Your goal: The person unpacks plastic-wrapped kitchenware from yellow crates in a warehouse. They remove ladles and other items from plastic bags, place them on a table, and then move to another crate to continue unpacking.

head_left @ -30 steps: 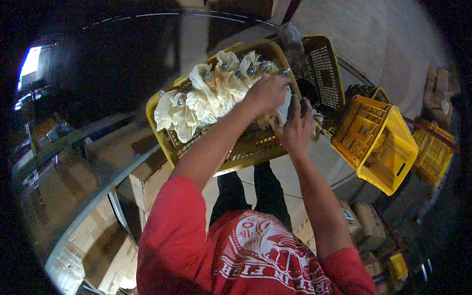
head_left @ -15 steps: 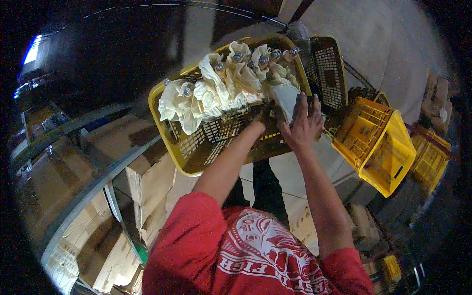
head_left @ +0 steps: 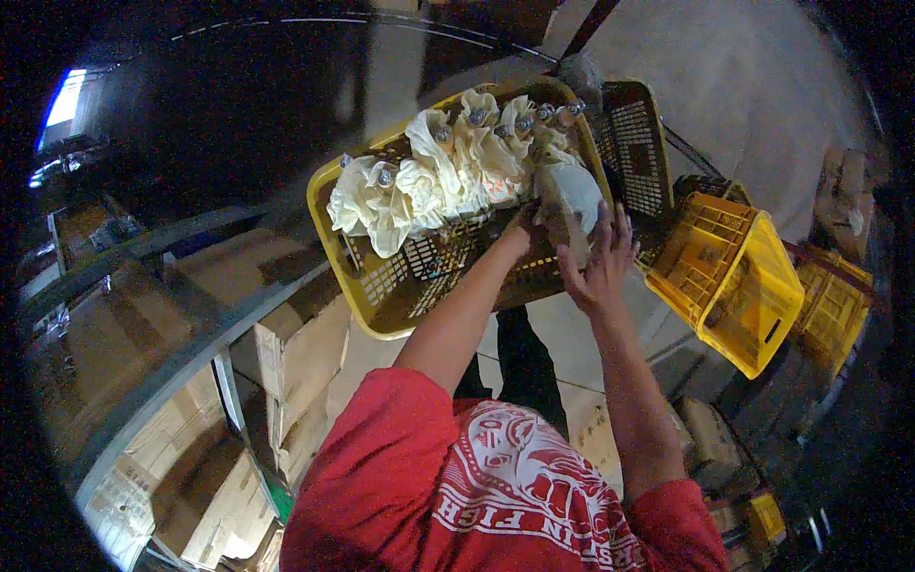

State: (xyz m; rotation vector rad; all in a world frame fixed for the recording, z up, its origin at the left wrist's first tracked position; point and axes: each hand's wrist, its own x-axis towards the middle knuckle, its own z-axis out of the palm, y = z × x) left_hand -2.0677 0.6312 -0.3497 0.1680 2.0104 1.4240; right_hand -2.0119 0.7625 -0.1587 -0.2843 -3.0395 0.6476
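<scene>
A yellow plastic crate (head_left: 367,310) with perforated walls holds several upright bottles (head_left: 434,181) wrapped in crumpled cream paper, silvery caps poking out. At its right end lies a pale, paper-wrapped bundle (head_left: 575,195), perhaps a bottle; its contents are hidden. My left hand (head_left: 531,227) reaches down inside the crate, against the left side of this bundle, its fingers dark and partly hidden. On the other side my right hand (head_left: 602,257) is open, fingers stretched and spread, its thumb and fingertips at the bundle's lower right edge.
A bright yellow crate (head_left: 729,281) lies tipped at the right, with another yellow crate (head_left: 829,310) beyond it. Behind my crate's right end stands a darker crate (head_left: 634,143). Cardboard boxes (head_left: 305,357) sit on a metal rack (head_left: 205,338) at the left.
The view has shifted slightly, moving the crate a little rightward in the picture. The pale bundle looks rounder and fuller between my hands, and my right hand has slid lower along it.
</scene>
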